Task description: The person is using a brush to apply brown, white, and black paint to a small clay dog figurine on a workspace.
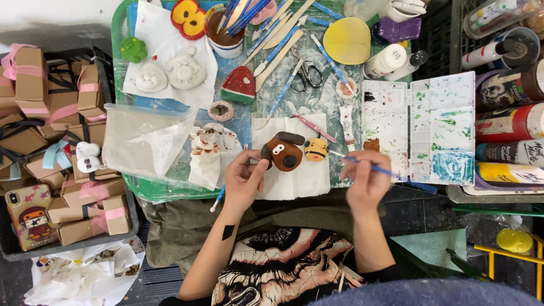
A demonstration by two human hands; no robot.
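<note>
Hands closed: left [243, 175] on brown dog figurine [283, 152]; right [366, 178] on blue paintbrush [364, 163].

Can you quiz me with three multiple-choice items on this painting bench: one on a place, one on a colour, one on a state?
1. Where is the paint palette?
A. right of the brown dog figure
B. left of the gift boxes
C. under the scissors

2. What colour is the dog figure's body?
A. green
B. brown
C. white

3. What does the right hand hold?
A. nothing
B. a paint tube
C. a thin blue-handled brush

Answers:
1 A: the palette lies to the right of the dog, beyond the small yellow figure.
2 B: its body is brown, with a darker ear and white eyes.
3 C: the fingers pinch the brush, while the left hand steadies the dog.
</note>
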